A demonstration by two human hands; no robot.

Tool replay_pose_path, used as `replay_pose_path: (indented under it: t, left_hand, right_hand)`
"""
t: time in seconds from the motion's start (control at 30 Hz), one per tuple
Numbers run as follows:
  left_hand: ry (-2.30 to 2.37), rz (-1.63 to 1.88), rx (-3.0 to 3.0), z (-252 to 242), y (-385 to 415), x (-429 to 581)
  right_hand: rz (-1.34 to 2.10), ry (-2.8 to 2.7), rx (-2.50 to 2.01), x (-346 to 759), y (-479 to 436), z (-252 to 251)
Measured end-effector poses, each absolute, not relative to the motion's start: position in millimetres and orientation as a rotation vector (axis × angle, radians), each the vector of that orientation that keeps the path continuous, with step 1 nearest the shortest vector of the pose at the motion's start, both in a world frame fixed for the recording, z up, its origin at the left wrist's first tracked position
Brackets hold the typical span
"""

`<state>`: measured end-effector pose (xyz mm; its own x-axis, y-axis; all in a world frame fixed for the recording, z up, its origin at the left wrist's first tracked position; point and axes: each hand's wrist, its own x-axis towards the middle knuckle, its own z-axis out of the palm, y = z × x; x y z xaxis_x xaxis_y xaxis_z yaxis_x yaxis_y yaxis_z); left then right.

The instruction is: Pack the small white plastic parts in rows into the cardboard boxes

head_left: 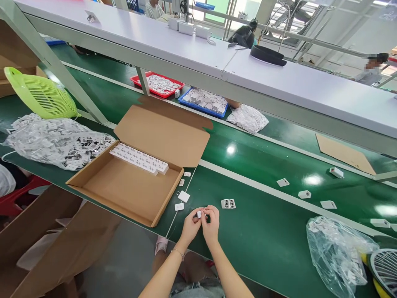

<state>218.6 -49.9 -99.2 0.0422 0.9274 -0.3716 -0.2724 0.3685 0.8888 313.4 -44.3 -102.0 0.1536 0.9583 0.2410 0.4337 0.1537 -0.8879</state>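
Both hands meet above the green table edge, pinching one small white part [199, 214] between them. My left hand [191, 225] has its fingers closed on the part's left side; my right hand [211, 223] is closed at its right side. Two white housings with dark openings [228, 203] stand just right of the hands. To the left lie a white plug with prongs [184, 196] and a small white piece [179, 206]. Beyond them is an open cardboard box [124, 190] with rows of white pieces [139, 158] along its far side.
Bags of white parts [62, 140] and a green basket [46, 97] are at left. Another clear bag [338, 252] and a fan [384, 265] sit at right. Loose white pieces [304, 194] lie on the green belt. A white shelf [186, 54] crosses above red and blue trays.
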Motion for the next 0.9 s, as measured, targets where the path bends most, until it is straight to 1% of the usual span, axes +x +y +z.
replay_pose_path:
  t: [0.27,0.6,0.67,0.9]
  left_hand:
    - [1.047,1.001,0.526,-95.8,-47.8,208.4]
    - [1.155,0.987,0.667,-84.6,-46.0,216.4]
    - [1.151,0.974,0.666,-82.2,-46.0,217.4]
    - [1.225,0.973,0.608,-73.0,-64.8,209.3]
  right_hand:
    - [0.556,-1.420,-1.498,307.2,-47.1,-108.8]
    - [0.618,-1.524,-1.511,317.5,-53.6,-100.6]
    - [0.677,-1.546,-1.475,322.9,-51.7,-99.4]
    - [1.084,-1.790,-1.232,342.6,-32.7,-87.0]
